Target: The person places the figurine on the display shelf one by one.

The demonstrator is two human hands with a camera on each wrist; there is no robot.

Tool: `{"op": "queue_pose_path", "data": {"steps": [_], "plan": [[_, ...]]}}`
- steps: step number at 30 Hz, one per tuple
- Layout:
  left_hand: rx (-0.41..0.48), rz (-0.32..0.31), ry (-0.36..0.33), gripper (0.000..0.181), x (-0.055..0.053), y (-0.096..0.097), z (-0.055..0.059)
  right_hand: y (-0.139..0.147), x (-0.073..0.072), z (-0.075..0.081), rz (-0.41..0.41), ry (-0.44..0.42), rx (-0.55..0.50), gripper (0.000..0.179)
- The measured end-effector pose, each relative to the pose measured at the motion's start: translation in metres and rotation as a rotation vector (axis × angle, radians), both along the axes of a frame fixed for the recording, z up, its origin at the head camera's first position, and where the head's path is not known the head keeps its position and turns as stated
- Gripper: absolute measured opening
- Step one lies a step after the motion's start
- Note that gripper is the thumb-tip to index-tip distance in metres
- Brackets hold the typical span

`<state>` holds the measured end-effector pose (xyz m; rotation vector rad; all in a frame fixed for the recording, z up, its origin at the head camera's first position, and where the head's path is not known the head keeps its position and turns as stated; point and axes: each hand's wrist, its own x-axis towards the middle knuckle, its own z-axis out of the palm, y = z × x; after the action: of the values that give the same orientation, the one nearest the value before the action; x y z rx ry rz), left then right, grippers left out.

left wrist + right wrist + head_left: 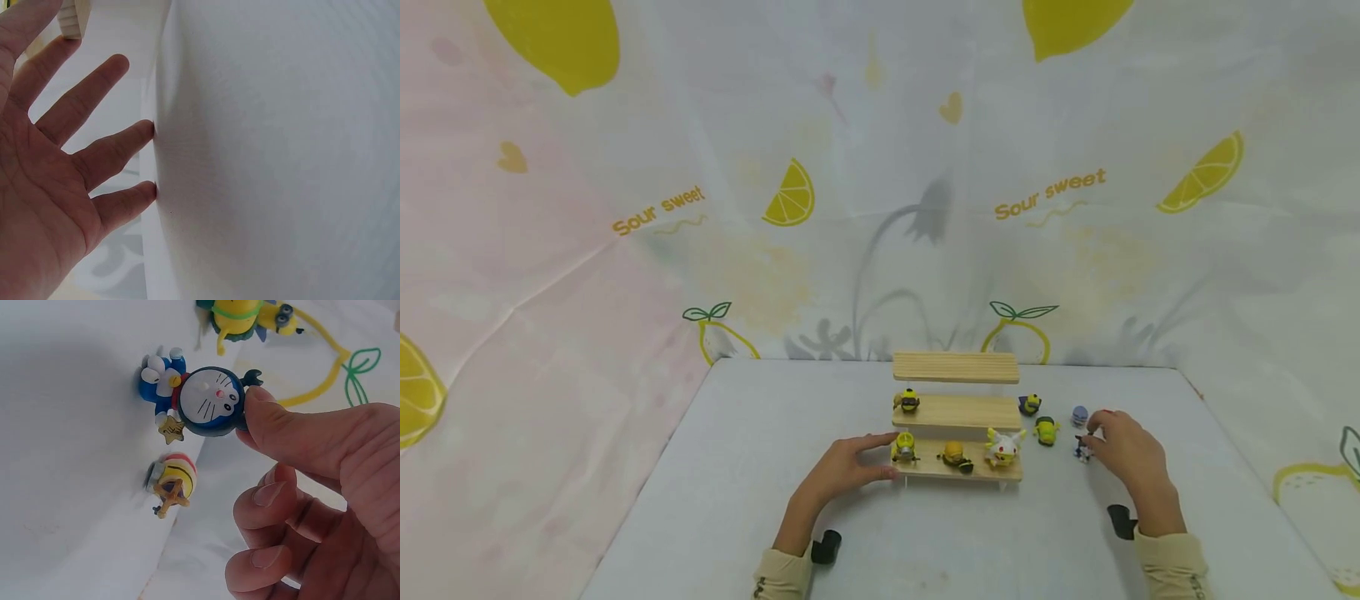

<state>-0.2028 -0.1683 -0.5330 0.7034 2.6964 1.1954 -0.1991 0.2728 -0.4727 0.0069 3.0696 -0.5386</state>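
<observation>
My left hand (846, 463) is at the left end of the lowest board of a three-tier wooden display shelf (955, 412), thumb and index finger holding the board's edges. In the left wrist view, the other fingers (109, 150) are spread straight, two with tips at the white surface. My right hand (312, 481) pinches a blue-and-white Doraemon figurine (209, 400) between thumb and index finger at its head. The figurine has a red collar and a gold star, its feet toward the white table. In the head view my right hand (1131, 450) is right of the shelf.
Several small figurines sit on the shelf, including a white spiky one (1002, 447) and a yellow one (953, 452). Right of it lie a green-and-yellow figurine (1046, 430), a dark-and-yellow one (1030, 404) and a bluish one (1079, 415). A lemon-print cloth (880, 167) hangs behind the table.
</observation>
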Motion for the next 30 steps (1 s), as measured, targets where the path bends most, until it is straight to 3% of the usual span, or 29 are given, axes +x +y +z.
{"op": "queue_pose_path", "data": {"steps": [11, 20, 30], "plan": [[-0.007, 0.004, 0.015, 0.064, -0.001, 0.001, -0.001, -0.002, 0.004, -0.007, -0.033, 0.053, -0.089, 0.006], [0.000, -0.001, 0.017, 0.065, 0.000, 0.001, 0.000, 0.000, 0.008, -0.015, -0.063, 0.096, -0.089, 0.010], [-0.001, 0.014, -0.001, 0.066, 0.001, 0.000, -0.001, -0.006, 0.015, -0.008, -0.110, 0.150, -0.096, 0.016]]}}
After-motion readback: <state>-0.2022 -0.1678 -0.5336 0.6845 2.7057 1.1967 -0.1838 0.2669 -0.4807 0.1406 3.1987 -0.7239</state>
